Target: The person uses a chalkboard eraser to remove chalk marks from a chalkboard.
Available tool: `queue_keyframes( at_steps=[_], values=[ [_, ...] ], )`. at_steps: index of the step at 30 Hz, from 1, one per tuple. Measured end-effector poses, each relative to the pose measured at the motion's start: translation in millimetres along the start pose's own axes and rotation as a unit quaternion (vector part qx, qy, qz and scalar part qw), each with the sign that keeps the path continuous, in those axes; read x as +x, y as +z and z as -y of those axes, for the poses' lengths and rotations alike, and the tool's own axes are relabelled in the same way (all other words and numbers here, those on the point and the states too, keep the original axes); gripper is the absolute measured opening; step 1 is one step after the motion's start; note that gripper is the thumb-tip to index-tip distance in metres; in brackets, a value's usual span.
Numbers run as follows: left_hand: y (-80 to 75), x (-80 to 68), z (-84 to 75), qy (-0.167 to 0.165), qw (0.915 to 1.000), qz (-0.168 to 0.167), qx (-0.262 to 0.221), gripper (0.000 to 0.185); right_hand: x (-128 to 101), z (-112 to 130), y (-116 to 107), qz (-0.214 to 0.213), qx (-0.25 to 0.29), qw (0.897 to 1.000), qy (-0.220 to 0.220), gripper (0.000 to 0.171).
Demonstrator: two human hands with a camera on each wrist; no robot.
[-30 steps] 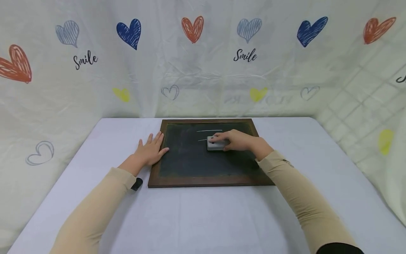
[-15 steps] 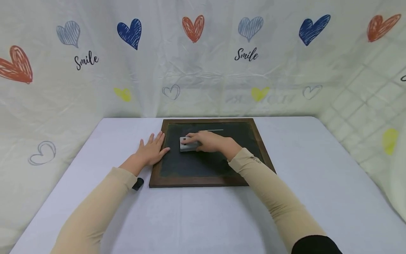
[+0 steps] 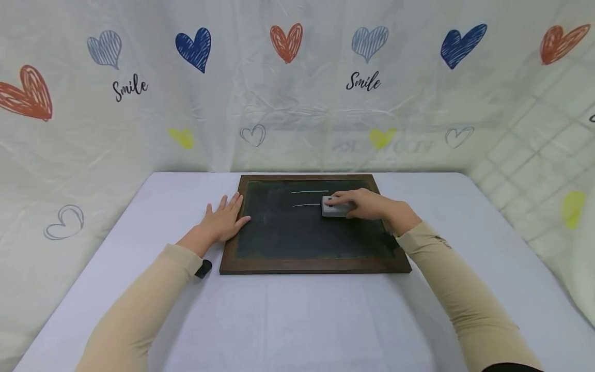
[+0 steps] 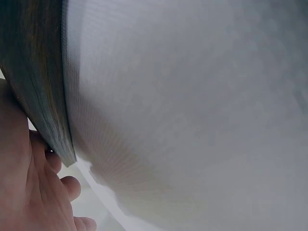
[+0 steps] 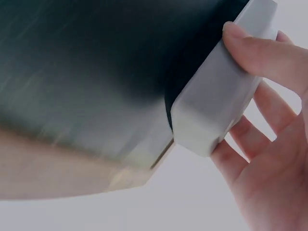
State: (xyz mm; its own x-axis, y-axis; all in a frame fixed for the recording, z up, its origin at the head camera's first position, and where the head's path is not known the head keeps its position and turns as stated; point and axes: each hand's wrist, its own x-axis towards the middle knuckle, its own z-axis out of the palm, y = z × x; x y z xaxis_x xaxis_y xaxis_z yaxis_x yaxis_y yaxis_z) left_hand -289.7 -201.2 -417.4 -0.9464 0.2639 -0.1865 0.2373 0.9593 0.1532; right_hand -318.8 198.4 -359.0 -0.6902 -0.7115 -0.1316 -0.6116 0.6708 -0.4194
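A chalkboard (image 3: 288, 232) in a brown wooden frame lies flat on the table. On its upper right part, my right hand (image 3: 367, 203) holds a light grey board eraser (image 3: 337, 207). The right wrist view shows the thumb along one side of the eraser (image 5: 219, 86) and the other fingers around its back, dark felt against the board. Two thin chalk lines (image 3: 309, 191) run across the board, the lower one ending at the eraser. My left hand (image 3: 220, 219) rests spread on the frame's left edge; in the left wrist view its fingers lie by the frame (image 4: 41, 91).
The table has a white cloth (image 3: 297, 320) around the board. Behind it hangs a pale curtain (image 3: 307, 113) printed with hearts and words. A small black object (image 3: 203, 268) shows at the left cuff.
The eraser in my right hand first moved left across the board, then back right, beyond its earlier place. More of both chalk lines shows now. My left hand has stayed on the frame.
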Motion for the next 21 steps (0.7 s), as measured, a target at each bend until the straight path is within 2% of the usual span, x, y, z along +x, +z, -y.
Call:
queue_keyframes(
  at_steps=[5,10,15,21],
  values=[
    [-1.0,-0.7,-1.1,-0.001,1.0000,0.002,-0.001,0.077,-14,-11,-5,-0.015,-0.009,1.000,0.018,0.066],
    [-1.9,-2.3,-2.1,0.001,1.0000,0.003,-0.003,0.077,-8,-14,-8,-0.016,-0.011,1.000,0.022,0.067],
    [-3.6,-3.5,-3.2,0.001,1.0000,0.003,-0.002,0.076,15,-7,-7,-0.014,-0.004,1.000,0.024,0.066],
    [-4.4,-4.1,-3.7,-0.002,0.9999,0.008,-0.006,0.076,63,29,6,-0.002,0.000,1.000,0.010,0.064]
  ],
)
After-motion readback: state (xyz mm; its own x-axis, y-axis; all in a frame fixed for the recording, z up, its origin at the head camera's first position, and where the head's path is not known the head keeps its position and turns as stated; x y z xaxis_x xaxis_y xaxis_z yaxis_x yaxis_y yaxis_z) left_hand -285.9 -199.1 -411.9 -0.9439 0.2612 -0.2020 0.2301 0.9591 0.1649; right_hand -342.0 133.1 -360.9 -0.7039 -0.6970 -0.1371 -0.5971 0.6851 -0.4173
